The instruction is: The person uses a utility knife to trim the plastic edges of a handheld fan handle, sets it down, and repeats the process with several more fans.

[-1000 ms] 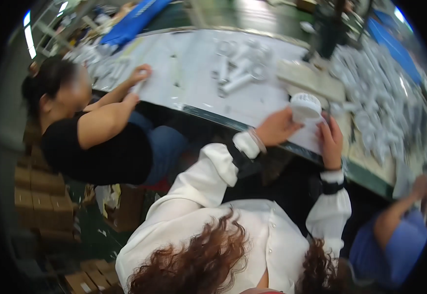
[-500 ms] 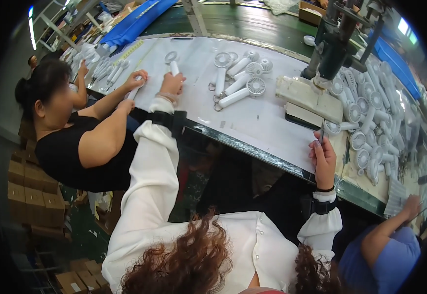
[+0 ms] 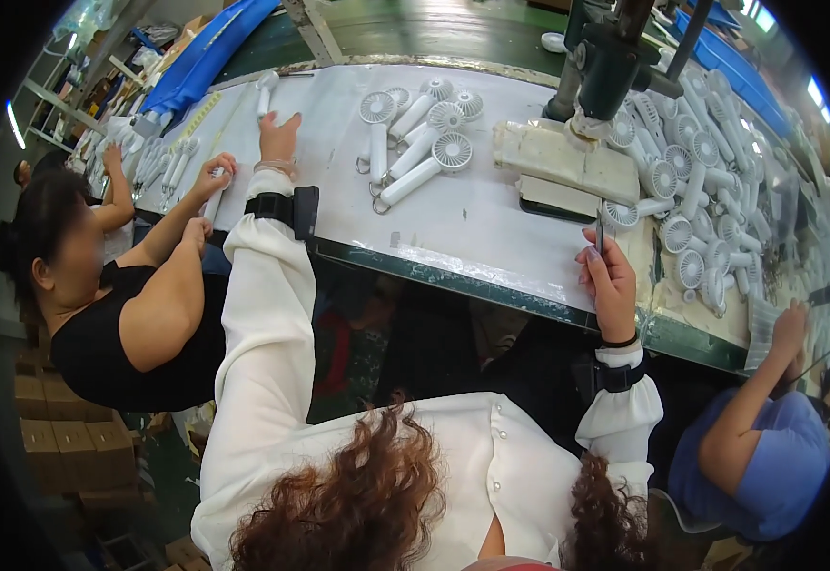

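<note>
My left hand (image 3: 278, 141) is stretched out over the far left of the white-covered table (image 3: 329, 205), fingers apart. Just beyond its fingertips is a white handheld fan (image 3: 266, 93), apparently out of its grasp. Near the table's front edge, my right hand (image 3: 613, 281) is closed on a slim grey metal tool (image 3: 600, 234) that points upward; its exact kind is unclear. Between my hands, farther back, lies a cluster of white handheld fans (image 3: 420, 171), several with small metal rings at the handle ends.
A green press (image 3: 610, 71) stands over a pale padded block (image 3: 567, 160) at right. Beside it is a big heap of white fans (image 3: 701, 181). One co-worker (image 3: 158, 305) sits close at my left holding a white piece; another in blue (image 3: 758, 457) is at lower right.
My left hand has reached farther away and let go of the white fan it held, which now sits past its fingertips. My right hand still holds the slim tool. The view has shifted slightly.
</note>
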`<state>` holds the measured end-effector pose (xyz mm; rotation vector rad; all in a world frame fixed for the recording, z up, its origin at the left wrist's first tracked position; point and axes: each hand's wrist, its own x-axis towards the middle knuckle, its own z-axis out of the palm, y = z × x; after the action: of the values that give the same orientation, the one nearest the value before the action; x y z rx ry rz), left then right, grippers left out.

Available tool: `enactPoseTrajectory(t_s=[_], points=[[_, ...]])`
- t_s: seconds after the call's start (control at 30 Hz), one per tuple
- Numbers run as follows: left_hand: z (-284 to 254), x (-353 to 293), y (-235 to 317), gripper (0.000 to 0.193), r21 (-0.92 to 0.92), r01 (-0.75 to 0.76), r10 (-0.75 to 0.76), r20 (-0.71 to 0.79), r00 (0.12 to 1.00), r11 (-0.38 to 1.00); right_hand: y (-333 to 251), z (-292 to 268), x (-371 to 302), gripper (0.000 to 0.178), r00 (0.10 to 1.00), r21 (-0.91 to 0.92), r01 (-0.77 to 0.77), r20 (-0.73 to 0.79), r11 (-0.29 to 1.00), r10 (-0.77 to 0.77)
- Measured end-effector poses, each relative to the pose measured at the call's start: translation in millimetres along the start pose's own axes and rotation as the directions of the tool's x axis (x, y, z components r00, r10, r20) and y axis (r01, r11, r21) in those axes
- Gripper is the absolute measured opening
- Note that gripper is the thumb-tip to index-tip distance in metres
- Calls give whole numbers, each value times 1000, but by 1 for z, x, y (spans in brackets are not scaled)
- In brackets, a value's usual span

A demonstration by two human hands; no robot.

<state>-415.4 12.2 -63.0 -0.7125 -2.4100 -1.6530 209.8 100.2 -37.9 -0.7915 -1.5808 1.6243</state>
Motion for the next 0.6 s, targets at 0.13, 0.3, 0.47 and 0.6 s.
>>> enactPoseTrajectory(t_s=[0.13, 0.3, 0.47, 0.6], points=[[16, -98, 110, 65, -209, 150, -49, 424, 904, 966, -1, -3, -3, 32, 1000, -27, 4, -20, 1000, -4], [28, -135, 137, 55, 349, -291, 55, 552, 832, 891, -3, 0, -2, 32, 1000, -36, 27, -10, 999, -28], [28, -123, 127, 61, 370, -291, 57, 531, 846, 882, 0, -1, 0, 31, 999, -7, 48, 2, 999, -48], [17, -122, 127, 59, 122, -180, 101, 483, 870, 976, 4, -4, 2, 31, 996, -14, 84, 17, 996, -84]])
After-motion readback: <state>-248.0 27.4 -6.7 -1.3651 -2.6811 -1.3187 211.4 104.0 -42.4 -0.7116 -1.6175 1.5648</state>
